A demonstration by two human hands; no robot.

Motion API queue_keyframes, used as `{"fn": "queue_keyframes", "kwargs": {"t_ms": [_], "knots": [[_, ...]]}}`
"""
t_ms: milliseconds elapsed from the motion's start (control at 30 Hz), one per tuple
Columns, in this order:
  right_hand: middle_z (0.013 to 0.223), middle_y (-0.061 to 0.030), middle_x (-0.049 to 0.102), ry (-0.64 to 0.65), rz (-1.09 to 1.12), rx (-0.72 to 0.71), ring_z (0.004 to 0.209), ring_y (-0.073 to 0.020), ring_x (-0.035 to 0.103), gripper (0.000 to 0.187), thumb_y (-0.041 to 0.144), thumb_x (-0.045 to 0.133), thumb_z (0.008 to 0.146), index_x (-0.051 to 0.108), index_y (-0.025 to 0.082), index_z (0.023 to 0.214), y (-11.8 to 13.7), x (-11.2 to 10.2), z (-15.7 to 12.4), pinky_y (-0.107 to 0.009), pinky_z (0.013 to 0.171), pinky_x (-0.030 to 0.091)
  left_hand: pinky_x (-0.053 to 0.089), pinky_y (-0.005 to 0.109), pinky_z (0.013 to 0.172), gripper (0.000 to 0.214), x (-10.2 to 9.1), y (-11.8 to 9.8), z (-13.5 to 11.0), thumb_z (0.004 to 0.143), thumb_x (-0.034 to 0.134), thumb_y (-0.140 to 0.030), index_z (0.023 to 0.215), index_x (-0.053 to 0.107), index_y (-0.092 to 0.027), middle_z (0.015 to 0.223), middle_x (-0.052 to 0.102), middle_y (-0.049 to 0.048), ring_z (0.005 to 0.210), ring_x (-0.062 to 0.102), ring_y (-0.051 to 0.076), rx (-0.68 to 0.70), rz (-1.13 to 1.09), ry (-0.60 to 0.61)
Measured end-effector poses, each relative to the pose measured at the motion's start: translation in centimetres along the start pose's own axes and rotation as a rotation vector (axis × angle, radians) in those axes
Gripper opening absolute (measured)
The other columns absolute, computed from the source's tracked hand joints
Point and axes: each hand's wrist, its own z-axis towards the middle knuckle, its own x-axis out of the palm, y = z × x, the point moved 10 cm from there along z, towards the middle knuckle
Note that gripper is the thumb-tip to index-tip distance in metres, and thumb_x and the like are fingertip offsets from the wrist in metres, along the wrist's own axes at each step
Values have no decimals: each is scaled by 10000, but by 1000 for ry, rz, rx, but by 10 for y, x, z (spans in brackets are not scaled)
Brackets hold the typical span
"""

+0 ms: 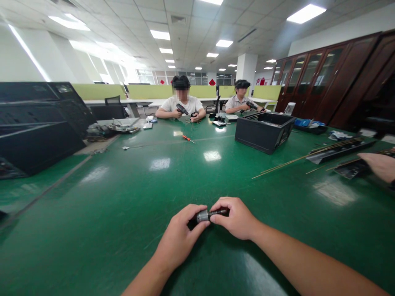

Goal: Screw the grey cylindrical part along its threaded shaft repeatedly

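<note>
Over the green counter (123,213) the left hand (180,238) and right hand (237,220) meet, fingers pinching a small tool (207,214) by each end. Only its grey collar and dark shaft show; palms hide the rest. Another person's hand (381,166) is cut off at the right edge.

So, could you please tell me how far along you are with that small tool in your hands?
Early, it seems. Done: the small tool has its silver collar and dark shaft in line, touching. In hand: the left hand grips the collar end, the right hand pinches the shaft. Left, probably: the open black case, thin rods and orange screwdriver lie apart on the green table.
</note>
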Motion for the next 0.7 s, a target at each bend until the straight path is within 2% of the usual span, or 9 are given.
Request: {"fn": "queue_keyframes", "kwargs": {"t_ms": [700], "knots": [[790,-19,716,-6,3,17,742,-167,624,80,207,722,769,765,195,834,-4,0,0,-266,688,445,512,352,915,261,1,3,0,891,644,-307,1149,667,-270,1081,707,31,998,653,215,-26,-20,8]]}}
